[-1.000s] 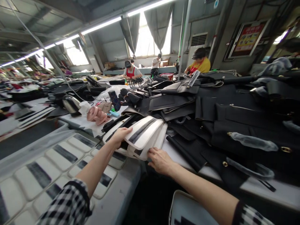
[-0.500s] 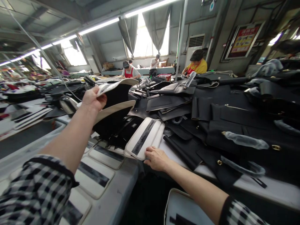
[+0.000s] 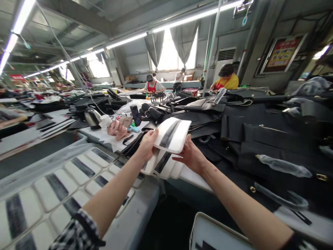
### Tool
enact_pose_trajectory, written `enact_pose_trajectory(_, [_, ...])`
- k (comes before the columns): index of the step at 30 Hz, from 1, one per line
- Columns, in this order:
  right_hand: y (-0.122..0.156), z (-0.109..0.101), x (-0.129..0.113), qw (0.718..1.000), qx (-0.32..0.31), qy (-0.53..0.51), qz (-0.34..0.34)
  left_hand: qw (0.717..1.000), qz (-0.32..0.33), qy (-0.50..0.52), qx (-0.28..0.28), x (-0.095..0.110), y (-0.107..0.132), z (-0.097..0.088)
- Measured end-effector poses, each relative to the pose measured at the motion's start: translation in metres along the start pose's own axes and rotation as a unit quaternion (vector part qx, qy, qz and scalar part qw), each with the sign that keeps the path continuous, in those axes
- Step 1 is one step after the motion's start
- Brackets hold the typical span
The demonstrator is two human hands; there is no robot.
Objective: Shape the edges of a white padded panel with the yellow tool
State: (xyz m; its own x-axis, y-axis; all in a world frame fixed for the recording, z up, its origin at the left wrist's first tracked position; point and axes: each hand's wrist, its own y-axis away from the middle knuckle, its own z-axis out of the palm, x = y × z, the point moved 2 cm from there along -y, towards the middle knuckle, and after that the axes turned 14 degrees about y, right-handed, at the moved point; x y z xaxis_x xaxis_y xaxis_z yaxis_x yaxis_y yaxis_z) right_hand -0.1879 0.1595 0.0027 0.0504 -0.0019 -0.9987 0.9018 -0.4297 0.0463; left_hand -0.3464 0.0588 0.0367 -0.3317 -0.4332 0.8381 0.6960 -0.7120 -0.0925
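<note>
White padded panels with a dark stripe down the middle pass through a worker's bare hands at a long workshop table. The left hand is closed on the near left edge of one raised white panel, thumb on top and fingers curled beneath, holding it tilted above the table. The right hand is partly open, its fingers spread under the panel's right side and touching it from below. Directly beneath the lifted piece, a small stack of matching panels lies at the near edge of the tabletop, fanned out and overlapping.

To the left, on a lower grey surface, more striped panels lie flat in rows, side by side. Black leather pieces are heaped across the right half of the tabletop, some with metal fittings and plastic-wrapped handles. A pink handheld fan lies near the tabletop's left edge, just beside a steel kettle. Further back, a person in a yellow top and a person in a red apron sit at the far end of the room, well apart from the worker, under strip lights and curtained windows.
</note>
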Motion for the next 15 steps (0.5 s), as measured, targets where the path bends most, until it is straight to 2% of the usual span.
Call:
enact_pose_trajectory(2, [-0.002, -0.002, -0.004, 0.986, 0.052, -0.157, 0.03, 0.997, -0.024, -0.063, -0.037, -0.029, 0.018, -0.005])
enact_pose_trajectory(4, [-0.003, -0.005, 0.003, 0.969, 0.106, -0.212, 0.069, 0.989, -0.031, -0.134, -0.051, -0.041, 0.026, -0.02])
enact_pose_trajectory(7, [-0.002, -0.012, 0.015, 0.963, 0.13, -0.218, 0.093, 0.967, 0.007, -0.256, 0.007, -0.04, 0.02, -0.061])
enact_pose_trajectory(10, [-0.004, -0.018, 0.014, 0.957, 0.136, -0.236, 0.101, 0.922, 0.027, -0.376, 0.082, -0.034, 0.008, -0.105])
enact_pose_trajectory(12, [-0.012, -0.017, 0.004, 0.953, 0.138, -0.251, 0.096, 0.894, 0.006, -0.441, 0.08, -0.035, 0.001, -0.125])
enact_pose_trajectory(15, [-0.032, -0.008, -0.018, 0.948, 0.143, -0.273, 0.078, 0.864, -0.026, -0.501, 0.038, -0.038, -0.007, -0.14])
